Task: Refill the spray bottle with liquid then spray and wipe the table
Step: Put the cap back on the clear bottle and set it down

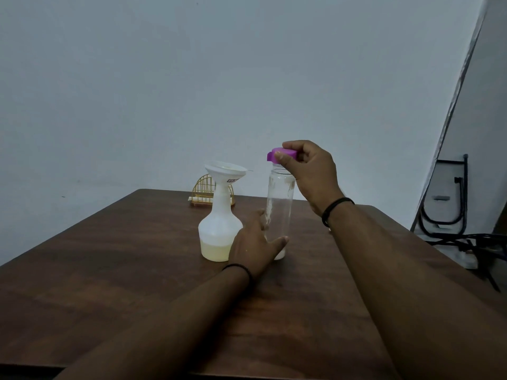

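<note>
The refill looks to be at its closing stage. The white spray bottle (219, 229) stands upright on the brown tabletop (109, 270) with a white funnel (225, 171) seated in its neck and a shallow layer of pale yellowish liquid in its base; its spray head is not in view. Just to its right stands a tall clear bottle (279, 204), almost empty, with only a whitish trace at the bottom.

The left hand (253, 242) grips the lower part of the clear bottle, fingers behind it and thumb across the front, steadying it on the tabletop. The right hand (310, 171) pinches the purple cap (282, 154) between thumb and fingers directly above the clear bottle's mouth; whether the cap is touching the threads or held just above them cannot be told.

Judging from this, the step in hand is capping the emptied source bottle. The next move calls for seating the cap square on the neck and turning it while the left hand keeps the bottle from rotating. After that the funnel must come out and a spray head go on before any spraying or wiping.

The spray bottle itself is touched by neither hand, just left of the left hand. A gold wire holder (204, 192) stands behind it near the far edge.
</note>
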